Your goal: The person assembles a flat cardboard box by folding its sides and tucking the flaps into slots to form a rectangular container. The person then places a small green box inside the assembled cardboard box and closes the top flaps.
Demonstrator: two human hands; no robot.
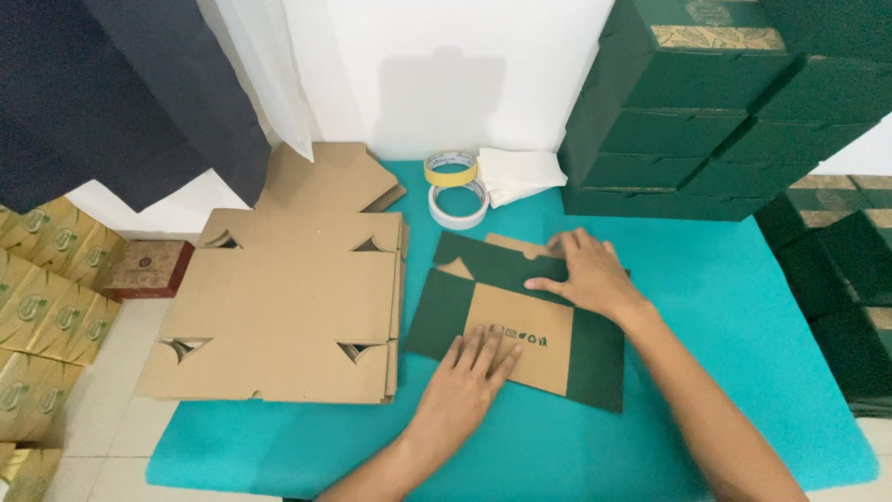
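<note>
Turquoise sheeting covers the table (725,307), which stands against a white wall (446,65). Pale floor tiles (102,428) show past the table's left edge.

Near the middle of the table lies a flat carton blank (520,321), dark green on the outer panels and plain brown cardboard on the inner panel. Both hands rest on it:

- The left hand (469,381) lies palm down on the near side of the brown panel, fingers extended and close together. It presses flat and grips nothing.
- The right hand (585,274) lies palm down on the far edge of the blank, fingers spread over a folded green flap. It is open and closes around nothing.

At the table's left edge sits a stack of unfolded brown cardboard blanks (288,307), just beside the green blank, with a further brown sheet behind it toward the wall.

At the far edge, next to the wall, two rolls of tape are placed together: a yellow roll (452,168) leans on a white roll (458,204). A folded white cloth (520,174) lies just to the right of them.

At the far right corner stands a stack of finished dark green boxes (688,121). More green boxes (836,270) are stacked past the right edge.

On the floor to the left are gold-coloured boxes (46,307) and one red-brown box (149,268). Dark fabric (121,93) hangs at the upper left.
</note>
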